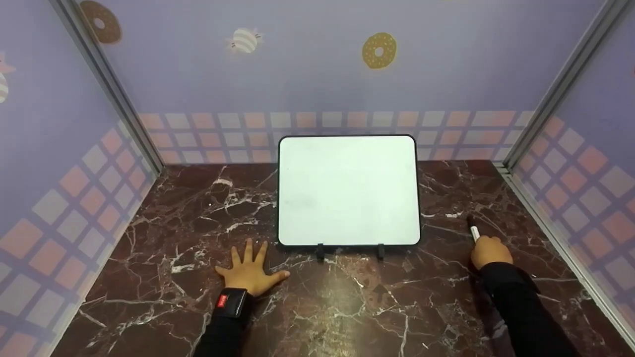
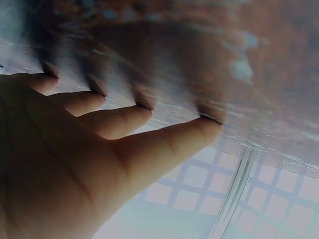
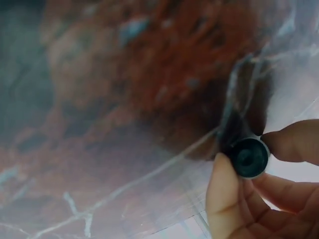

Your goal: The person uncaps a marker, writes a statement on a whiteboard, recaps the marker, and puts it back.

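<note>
A blank whiteboard (image 1: 347,191) with a black frame stands propped on two small feet in the middle of the dark marble table (image 1: 198,208). My left hand (image 1: 252,270) lies flat on the table with its fingers (image 2: 149,117) spread, just left of the board's lower corner. My right hand (image 1: 490,252) rests on the table to the right of the board and grips a marker (image 1: 473,229) with a white body and dark cap pointing away from me. In the right wrist view the marker's round dark end (image 3: 247,157) sits between thumb and fingers.
Patterned walls with metal corner posts (image 1: 555,84) close in the table on the left, back and right. A black band with a red tag (image 1: 230,301) is on my left wrist.
</note>
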Motion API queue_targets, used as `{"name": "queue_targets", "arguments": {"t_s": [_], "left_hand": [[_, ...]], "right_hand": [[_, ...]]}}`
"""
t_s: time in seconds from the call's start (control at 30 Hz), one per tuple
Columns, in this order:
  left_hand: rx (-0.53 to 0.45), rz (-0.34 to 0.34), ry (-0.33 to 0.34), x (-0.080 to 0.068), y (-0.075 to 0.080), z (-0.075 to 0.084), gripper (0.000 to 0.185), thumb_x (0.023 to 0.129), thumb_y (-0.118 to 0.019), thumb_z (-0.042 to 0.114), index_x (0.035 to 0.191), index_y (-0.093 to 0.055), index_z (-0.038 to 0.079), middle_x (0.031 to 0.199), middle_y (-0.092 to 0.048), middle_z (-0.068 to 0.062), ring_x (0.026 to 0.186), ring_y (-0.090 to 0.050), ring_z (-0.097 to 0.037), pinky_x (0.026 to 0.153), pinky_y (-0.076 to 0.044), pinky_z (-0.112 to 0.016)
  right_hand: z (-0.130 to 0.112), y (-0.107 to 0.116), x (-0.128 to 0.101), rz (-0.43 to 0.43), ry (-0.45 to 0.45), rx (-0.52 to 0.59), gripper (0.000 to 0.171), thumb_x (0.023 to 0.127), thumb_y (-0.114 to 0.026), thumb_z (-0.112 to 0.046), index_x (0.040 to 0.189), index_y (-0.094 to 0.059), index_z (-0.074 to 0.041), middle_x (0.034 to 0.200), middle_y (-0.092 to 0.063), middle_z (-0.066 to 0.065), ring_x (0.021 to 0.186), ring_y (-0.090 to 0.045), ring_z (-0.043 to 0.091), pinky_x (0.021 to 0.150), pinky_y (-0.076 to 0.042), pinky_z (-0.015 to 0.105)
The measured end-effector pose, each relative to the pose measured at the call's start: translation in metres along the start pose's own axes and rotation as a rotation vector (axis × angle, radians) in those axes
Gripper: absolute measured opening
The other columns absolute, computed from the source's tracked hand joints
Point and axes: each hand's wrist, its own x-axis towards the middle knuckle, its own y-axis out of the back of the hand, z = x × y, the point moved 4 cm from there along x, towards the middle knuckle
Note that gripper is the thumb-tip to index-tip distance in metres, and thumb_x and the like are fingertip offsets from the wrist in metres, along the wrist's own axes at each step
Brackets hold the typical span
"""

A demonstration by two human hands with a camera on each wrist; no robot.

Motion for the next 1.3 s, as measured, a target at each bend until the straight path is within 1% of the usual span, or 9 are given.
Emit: {"name": "queue_targets", "arguments": {"t_s": [0.13, 0.27, 0.4, 0.57, 0.63, 0.73, 0.93, 1.1, 1.3], "left_hand": [[0.002, 0.002, -0.001, 0.002, -0.001, -0.001, 0.103, 0.077, -0.051, 0.082, 0.158, -0.021, 0.024, 0.164, -0.010, -0.018, 0.145, -0.005, -0.056, 0.095, -0.010, -0.089], [0.004, 0.006, 0.002, 0.004, -0.003, -0.002, 0.104, 0.077, -0.050, 0.083, 0.158, -0.021, 0.025, 0.164, -0.009, -0.018, 0.145, -0.005, -0.056, 0.095, -0.010, -0.090], [-0.002, 0.009, 0.006, 0.004, -0.004, -0.003, 0.104, 0.077, -0.051, 0.083, 0.158, -0.020, 0.026, 0.165, -0.009, -0.017, 0.146, -0.004, -0.056, 0.095, -0.009, -0.090], [-0.011, 0.011, 0.002, 0.002, -0.003, -0.003, 0.104, 0.077, -0.052, 0.082, 0.158, -0.021, 0.025, 0.164, -0.010, -0.018, 0.145, -0.005, -0.056, 0.095, -0.009, -0.090], [-0.016, 0.015, 0.000, 0.002, -0.003, -0.002, 0.103, 0.077, -0.053, 0.081, 0.158, -0.022, 0.024, 0.164, -0.010, -0.018, 0.145, -0.005, -0.057, 0.095, -0.010, -0.090], [-0.022, 0.021, 0.000, 0.002, -0.003, -0.002, 0.103, 0.077, -0.053, 0.081, 0.158, -0.023, 0.024, 0.164, -0.011, -0.018, 0.145, -0.005, -0.056, 0.095, -0.010, -0.090], [-0.025, 0.027, -0.007, 0.001, -0.002, -0.001, 0.103, 0.077, -0.054, 0.081, 0.157, -0.024, 0.023, 0.164, -0.011, -0.018, 0.145, -0.005, -0.057, 0.094, -0.010, -0.090], [-0.017, 0.030, -0.004, 0.000, -0.001, -0.001, 0.103, 0.077, -0.053, 0.080, 0.157, -0.024, 0.023, 0.164, -0.013, -0.019, 0.145, -0.007, -0.057, 0.094, -0.011, -0.090], [-0.012, 0.038, -0.006, -0.001, -0.001, 0.000, 0.102, 0.078, -0.053, 0.080, 0.157, -0.025, 0.023, 0.164, -0.013, -0.019, 0.144, -0.008, -0.057, 0.094, -0.012, -0.090]], "right_hand": [[0.000, 0.003, 0.002, 0.007, 0.016, 0.009, 0.026, 0.093, -0.047, -0.001, 0.094, -0.061, 0.020, 0.088, -0.057, 0.037, 0.077, -0.059, 0.051, 0.069, -0.051, 0.059], [-0.003, 0.007, 0.002, 0.031, 0.039, 0.031, 0.024, 0.091, -0.050, -0.002, 0.091, -0.062, 0.018, 0.083, -0.057, 0.033, 0.072, -0.059, 0.047, 0.065, -0.050, 0.056], [-0.015, 0.011, 0.001, 0.104, 0.099, 0.042, 0.022, 0.089, -0.050, -0.002, 0.086, -0.061, 0.017, 0.079, -0.055, 0.029, 0.069, -0.058, 0.044, 0.064, -0.050, 0.056], [-0.037, 0.019, -0.004, 0.237, 0.191, 0.057, 0.018, 0.086, -0.055, -0.002, 0.085, -0.059, 0.016, 0.077, -0.056, 0.029, 0.071, -0.057, 0.046, 0.068, -0.049, 0.060], [-0.046, 0.021, -0.006, 0.279, 0.218, 0.061, 0.019, 0.085, -0.055, -0.002, 0.086, -0.058, 0.017, 0.078, -0.057, 0.030, 0.074, -0.057, 0.046, 0.070, -0.049, 0.061], [-0.058, 0.023, -0.008, 0.314, 0.243, 0.065, 0.020, 0.084, -0.056, -0.002, 0.090, -0.058, 0.018, 0.080, -0.057, 0.031, 0.077, -0.056, 0.047, 0.072, -0.048, 0.061], [-0.079, 0.027, -0.015, 0.377, 0.274, 0.102, 0.029, 0.086, -0.056, -0.001, 0.105, -0.059, 0.020, 0.090, -0.058, 0.033, 0.082, -0.059, 0.049, 0.075, -0.049, 0.061], [-0.093, 0.027, -0.017, 0.396, 0.289, 0.150, 0.032, 0.089, -0.055, -0.003, 0.112, -0.058, 0.019, 0.096, -0.059, 0.033, 0.085, -0.061, 0.050, 0.077, -0.050, 0.060], [-0.104, 0.024, -0.018, 0.408, 0.305, 0.189, 0.032, 0.089, -0.057, -0.004, 0.114, -0.058, 0.017, 0.101, -0.060, 0.033, 0.091, -0.061, 0.051, 0.081, -0.050, 0.061]]}}
